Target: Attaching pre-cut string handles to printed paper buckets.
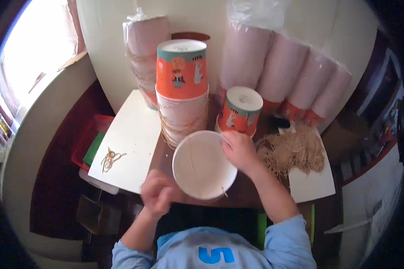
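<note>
A white paper bucket (pixel 202 168) is tipped with its open mouth toward me at the table's front edge. My right hand (pixel 239 150) grips its rim at the upper right, thumb inside. A thin tan string (pixel 191 152) runs down the bucket's inside, and a small string knot (pixel 224 192) sits at the lower right rim. Left of the bucket, my left hand (pixel 158 193) is curled closed and slightly blurred; whatever is in its fingers is hidden. Behind the bucket rises a tall stack of upside-down buckets (pixel 182 74), orange and green on top, with strings hanging down its sides.
A shorter bucket stack (pixel 240 112) stands behind my right hand. At right, a heap of tan strings (pixel 296 152) covers part of a white board. A few strings (pixel 112 159) lie on the left white board (pixel 137 130). Plastic-wrapped bucket stacks (pixel 283 67) line the back.
</note>
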`<action>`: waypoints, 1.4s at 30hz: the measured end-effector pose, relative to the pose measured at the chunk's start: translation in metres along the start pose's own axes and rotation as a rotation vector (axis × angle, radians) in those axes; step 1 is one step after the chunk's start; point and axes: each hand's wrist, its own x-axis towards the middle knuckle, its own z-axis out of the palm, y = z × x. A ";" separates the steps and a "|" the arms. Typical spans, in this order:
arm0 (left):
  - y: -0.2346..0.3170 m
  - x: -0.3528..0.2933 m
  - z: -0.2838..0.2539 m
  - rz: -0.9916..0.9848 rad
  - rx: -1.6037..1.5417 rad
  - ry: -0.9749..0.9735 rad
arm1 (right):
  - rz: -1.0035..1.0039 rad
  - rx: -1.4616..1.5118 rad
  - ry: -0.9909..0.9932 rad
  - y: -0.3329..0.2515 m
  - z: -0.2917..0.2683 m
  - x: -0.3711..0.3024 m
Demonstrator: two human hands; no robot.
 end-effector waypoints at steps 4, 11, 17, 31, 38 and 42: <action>0.005 0.015 -0.024 -0.527 -0.615 0.097 | -0.407 0.071 0.298 -0.066 -0.039 -0.026; 0.031 0.165 -0.047 0.191 -0.279 0.010 | -0.347 0.748 -0.192 -0.104 -0.108 0.077; -0.008 0.267 -0.044 0.518 0.160 -0.111 | -0.390 0.785 -0.019 -0.094 -0.091 0.161; -0.136 0.182 0.010 0.081 0.269 0.015 | 0.002 0.214 -0.165 -0.007 -0.041 0.120; -0.106 0.057 0.050 0.067 0.169 -0.220 | -0.166 -0.461 0.271 0.085 -0.050 0.046; -0.148 0.033 0.136 -0.718 -0.332 -0.161 | -0.266 -0.247 0.306 0.078 -0.055 0.065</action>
